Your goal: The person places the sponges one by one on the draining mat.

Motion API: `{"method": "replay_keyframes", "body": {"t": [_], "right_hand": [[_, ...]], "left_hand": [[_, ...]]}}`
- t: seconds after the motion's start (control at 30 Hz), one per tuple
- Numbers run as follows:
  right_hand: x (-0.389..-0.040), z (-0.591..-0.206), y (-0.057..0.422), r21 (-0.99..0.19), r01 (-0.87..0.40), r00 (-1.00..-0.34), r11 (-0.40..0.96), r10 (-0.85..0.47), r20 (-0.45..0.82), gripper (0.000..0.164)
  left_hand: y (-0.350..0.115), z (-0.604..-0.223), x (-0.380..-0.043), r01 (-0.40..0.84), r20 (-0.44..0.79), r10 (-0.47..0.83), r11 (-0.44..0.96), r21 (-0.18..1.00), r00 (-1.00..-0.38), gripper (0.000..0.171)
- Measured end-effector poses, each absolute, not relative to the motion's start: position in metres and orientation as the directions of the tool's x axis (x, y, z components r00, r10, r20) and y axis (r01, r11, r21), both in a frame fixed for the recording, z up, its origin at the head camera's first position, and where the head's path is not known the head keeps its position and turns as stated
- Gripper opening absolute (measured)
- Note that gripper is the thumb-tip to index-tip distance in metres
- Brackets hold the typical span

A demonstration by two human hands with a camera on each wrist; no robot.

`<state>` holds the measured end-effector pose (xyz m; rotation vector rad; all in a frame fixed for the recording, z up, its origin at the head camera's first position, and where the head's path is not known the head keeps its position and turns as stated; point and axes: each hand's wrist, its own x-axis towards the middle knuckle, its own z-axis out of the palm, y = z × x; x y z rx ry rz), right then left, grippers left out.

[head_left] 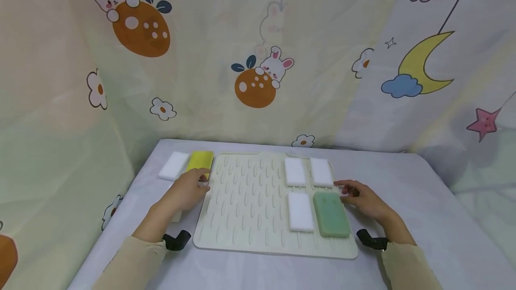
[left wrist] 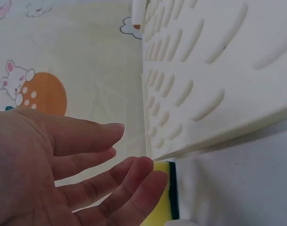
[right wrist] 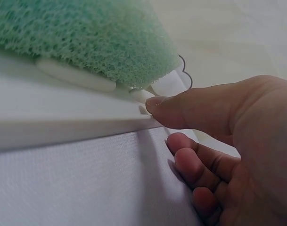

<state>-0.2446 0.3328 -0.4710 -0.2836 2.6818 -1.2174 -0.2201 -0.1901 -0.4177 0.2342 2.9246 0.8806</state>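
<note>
A cream ridged mat [head_left: 242, 209] lies flat between the hands. Along its right side are three white sponges [head_left: 295, 171] and a porous green sponge [head_left: 332, 214]. The left hand [head_left: 187, 190] hovers by the mat's left edge, its fingers loosely bent with nothing between them in the left wrist view. Beyond its fingertips lies a yellow sponge [head_left: 201, 160] with a dark layer [left wrist: 173, 190]. At the mat's right edge, beside the green sponge, is the right hand [head_left: 364, 200]. Its thumb [right wrist: 190, 108] rests at the edge, the other fingers curl loosely, and the index finger is hidden in the right wrist view.
A white sponge [head_left: 174, 166] lies left of the yellow one on the white-covered table [head_left: 242, 272]. Another pale block [head_left: 176, 216] is partly hidden under the left wrist. A printed cloth [head_left: 201, 79] hangs behind and at the sides.
</note>
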Motion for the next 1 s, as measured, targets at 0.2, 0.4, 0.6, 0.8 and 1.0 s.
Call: {"method": "replay_keyframes", "body": {"t": [0.2,0.4,0.6,0.8,1.0], "right_hand": [[-0.244,-0.475,0.336,-0.745,-0.101,-0.967,0.659,-0.241,-0.082,0.048],[-0.244,-0.474,0.337,-0.739,-0.120,-0.967,0.663,-0.246,-0.064,0.047],[-0.244,-0.472,0.335,-0.743,-0.145,-0.963,0.653,-0.267,-0.047,0.047],[-0.244,-0.473,0.334,-0.754,-0.135,-0.962,0.643,-0.266,-0.055,0.049],[-0.243,-0.475,0.335,-0.757,-0.106,-0.969,0.644,-0.238,-0.067,0.049]], "left_hand": [[-0.197,-0.405,-0.234,0.152,-0.015,0.191,0.823,0.548,-0.982,0.056],[-0.210,-0.403,-0.253,0.206,0.020,0.228,0.832,0.514,-0.973,0.064],[-0.218,-0.407,-0.271,0.216,-0.016,0.256,0.846,0.487,-0.967,0.077],[-0.223,-0.412,-0.288,0.211,-0.075,0.268,0.876,0.433,-0.960,0.096],[-0.223,-0.414,-0.299,0.199,-0.135,0.265,0.907,0.372,-0.955,0.106]]}}
